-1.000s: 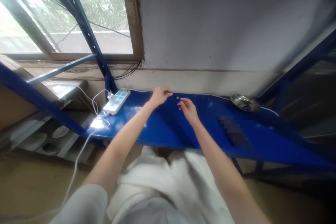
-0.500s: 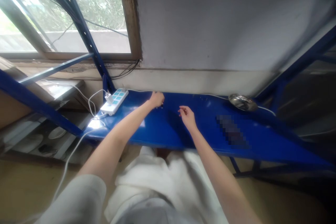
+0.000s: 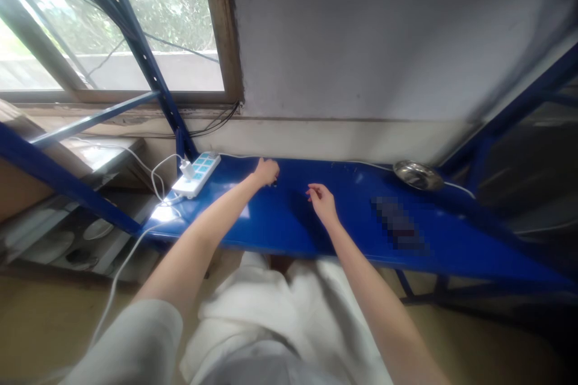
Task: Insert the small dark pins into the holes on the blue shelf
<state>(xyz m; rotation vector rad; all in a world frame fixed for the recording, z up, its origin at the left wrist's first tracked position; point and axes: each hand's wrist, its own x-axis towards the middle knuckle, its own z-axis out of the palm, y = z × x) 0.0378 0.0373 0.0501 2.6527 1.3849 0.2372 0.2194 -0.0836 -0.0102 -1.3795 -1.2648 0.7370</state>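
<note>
My left hand (image 3: 267, 172) is closed, palm down, over the far part of the blue tabletop (image 3: 271, 225). Tiny dark bits (image 3: 275, 183) show under its fingertips; what they are is too small to tell. Nearer to me and to the right, my right hand (image 3: 322, 202) hovers above the same surface, fingers curled in toward the thumb. Anything between those fingers is too small to make out. A shadow falls on the table just left of it.
A white power strip (image 3: 198, 174) with a plug and cable lies at the table's left end. On the right are a shiny metal dish (image 3: 418, 175) and a blurred-out dark object (image 3: 400, 224). Blue frame posts (image 3: 149, 66) rise at the left, before a window. A wall stands behind.
My left hand has shifted slightly to the left, still closed low over the table. The right hand has hardly moved.
</note>
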